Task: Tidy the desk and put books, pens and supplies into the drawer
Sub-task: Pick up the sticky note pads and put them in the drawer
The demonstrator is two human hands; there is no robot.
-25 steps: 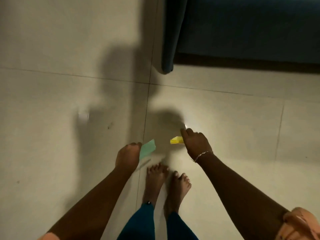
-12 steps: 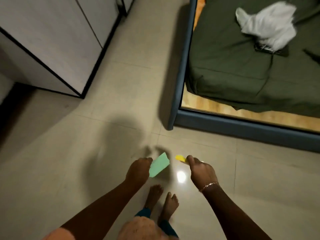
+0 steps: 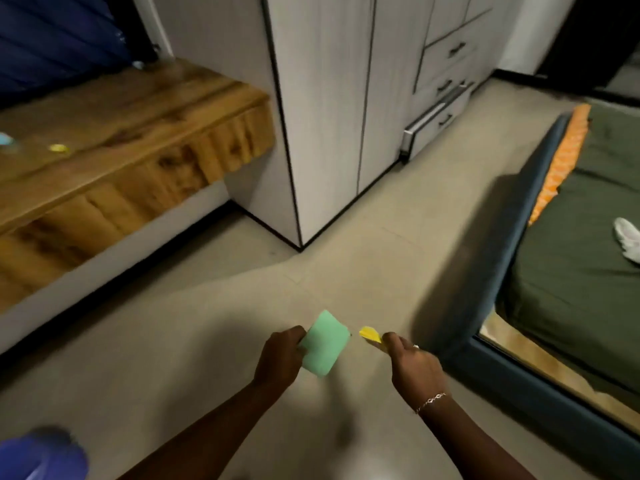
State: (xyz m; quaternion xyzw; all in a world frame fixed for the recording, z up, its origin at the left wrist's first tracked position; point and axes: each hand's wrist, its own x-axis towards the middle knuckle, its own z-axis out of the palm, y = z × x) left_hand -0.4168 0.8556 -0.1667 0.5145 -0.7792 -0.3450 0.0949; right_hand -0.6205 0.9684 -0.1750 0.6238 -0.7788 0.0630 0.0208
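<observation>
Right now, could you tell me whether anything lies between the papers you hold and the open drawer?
Nothing visible does. Bare floor runs from the green paper in the left hand and the yellow paper in the right hand to the open drawer.

The wooden bench (image 3: pixel 138 109) at upper left carries a small blurred yellow object (image 3: pixel 58 148). At right, a white cloth (image 3: pixel 628 239) lies on the bed (image 3: pixel 571 289).

Open lane: beige tiled floor (image 3: pixel 398 237) runs ahead between the grey-white panelled wardrobe (image 3: pixel 322 116) and the blue-framed bed with a green sheet (image 3: pixel 554 410). The wardrobe's bottom drawer (image 3: pixel 436 121) juts into the lane at the far end. The rough-edged wooden desk (image 3: pixel 121 109) blocks the left. The left hand (image 3: pixel 280 358), gripping a pale green card (image 3: pixel 323 344), and the right hand (image 3: pixel 415 368), pinching a yellow slip (image 3: pixel 370 334), hang over bare floor.
</observation>
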